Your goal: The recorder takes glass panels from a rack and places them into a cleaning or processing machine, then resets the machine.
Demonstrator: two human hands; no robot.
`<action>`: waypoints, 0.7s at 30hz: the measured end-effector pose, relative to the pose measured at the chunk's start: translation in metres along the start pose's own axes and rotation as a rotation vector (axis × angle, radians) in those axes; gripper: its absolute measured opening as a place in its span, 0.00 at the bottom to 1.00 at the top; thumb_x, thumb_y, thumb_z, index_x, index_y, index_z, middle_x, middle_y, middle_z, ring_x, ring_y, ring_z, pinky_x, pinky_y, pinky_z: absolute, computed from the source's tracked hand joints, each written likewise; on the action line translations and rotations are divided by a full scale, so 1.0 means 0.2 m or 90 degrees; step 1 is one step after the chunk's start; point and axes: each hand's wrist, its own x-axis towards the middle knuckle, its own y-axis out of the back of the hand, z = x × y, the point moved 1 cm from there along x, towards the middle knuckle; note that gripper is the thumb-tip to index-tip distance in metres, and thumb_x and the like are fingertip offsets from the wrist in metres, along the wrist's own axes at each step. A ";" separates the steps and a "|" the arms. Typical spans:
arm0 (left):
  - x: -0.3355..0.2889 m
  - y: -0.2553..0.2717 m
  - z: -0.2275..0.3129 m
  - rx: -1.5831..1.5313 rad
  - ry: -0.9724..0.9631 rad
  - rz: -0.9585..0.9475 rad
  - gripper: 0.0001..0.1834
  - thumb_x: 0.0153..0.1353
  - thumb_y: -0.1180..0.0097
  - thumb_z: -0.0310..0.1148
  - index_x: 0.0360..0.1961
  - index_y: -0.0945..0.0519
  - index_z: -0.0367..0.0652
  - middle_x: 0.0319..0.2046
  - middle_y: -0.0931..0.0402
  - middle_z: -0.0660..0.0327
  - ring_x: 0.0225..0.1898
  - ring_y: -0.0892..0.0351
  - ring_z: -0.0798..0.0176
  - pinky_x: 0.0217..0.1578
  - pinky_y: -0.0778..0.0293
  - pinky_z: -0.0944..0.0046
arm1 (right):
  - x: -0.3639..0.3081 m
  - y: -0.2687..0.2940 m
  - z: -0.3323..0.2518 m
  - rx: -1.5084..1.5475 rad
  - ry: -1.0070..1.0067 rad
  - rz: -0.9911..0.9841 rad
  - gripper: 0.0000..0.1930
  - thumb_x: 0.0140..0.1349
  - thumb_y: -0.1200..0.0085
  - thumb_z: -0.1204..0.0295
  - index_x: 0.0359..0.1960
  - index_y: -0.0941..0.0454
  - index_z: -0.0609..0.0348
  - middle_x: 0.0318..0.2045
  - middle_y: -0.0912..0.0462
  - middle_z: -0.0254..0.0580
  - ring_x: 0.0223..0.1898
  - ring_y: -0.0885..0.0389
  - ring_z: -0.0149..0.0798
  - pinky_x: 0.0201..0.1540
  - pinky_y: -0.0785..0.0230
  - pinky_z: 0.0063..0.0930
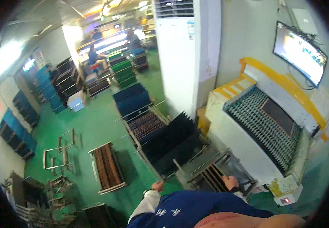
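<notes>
My left hand (158, 186) is closed at the near corner of a long metal rack (149, 166), its fingers curled at the rail's end. Upright dark sheets or dividers (176, 146) fan out in this rack, with a row of thin brown boards (146, 125) behind them. To the right, my right hand (231, 182) is curled at the side of a smaller frame holding dark slats (213, 179). What its fingers grip is too small to make out.
A white machine with a bed of rollers (263, 127) stands at right; a dark flat panel (278, 116) lies on it. A screen (300, 51) hangs above. Left on the green floor are a rack of brown boards (108, 167) and a bare frame (59, 154). People sit farther back.
</notes>
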 end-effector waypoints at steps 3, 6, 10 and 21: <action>0.05 0.15 -0.27 -0.143 0.030 0.066 0.17 0.54 0.42 0.43 0.28 0.22 0.36 0.17 0.27 0.57 0.16 0.27 0.61 0.15 0.33 0.60 | -0.04 0.02 -0.01 0.045 0.006 -0.055 0.30 0.57 0.52 0.45 0.14 0.28 0.63 0.12 0.32 0.52 0.15 0.34 0.52 0.24 0.45 0.47; 0.01 0.27 -0.41 0.267 -0.107 0.045 0.14 0.54 0.41 0.38 0.25 0.23 0.36 0.17 0.26 0.57 0.13 0.28 0.60 0.12 0.36 0.61 | -0.10 0.01 -0.01 0.080 -0.017 -0.036 0.31 0.58 0.53 0.44 0.13 0.26 0.62 0.11 0.30 0.50 0.15 0.34 0.52 0.24 0.43 0.46; 0.06 0.35 -0.71 -0.053 0.082 -0.072 0.21 0.56 0.42 0.44 0.39 0.25 0.34 0.27 0.22 0.52 0.23 0.24 0.55 0.22 0.31 0.56 | -0.07 0.00 0.02 0.001 0.001 -0.117 0.27 0.58 0.51 0.49 0.15 0.23 0.62 0.12 0.27 0.52 0.16 0.30 0.53 0.25 0.38 0.48; -0.50 0.02 -0.22 0.376 -0.005 -0.127 0.31 0.55 0.48 0.60 0.50 0.21 0.47 0.46 0.23 0.56 0.45 0.25 0.58 0.48 0.31 0.62 | -0.11 0.37 -0.22 -0.216 0.355 0.074 0.14 0.57 0.53 0.65 0.22 0.20 0.61 0.22 0.23 0.53 0.28 0.24 0.57 0.31 0.34 0.50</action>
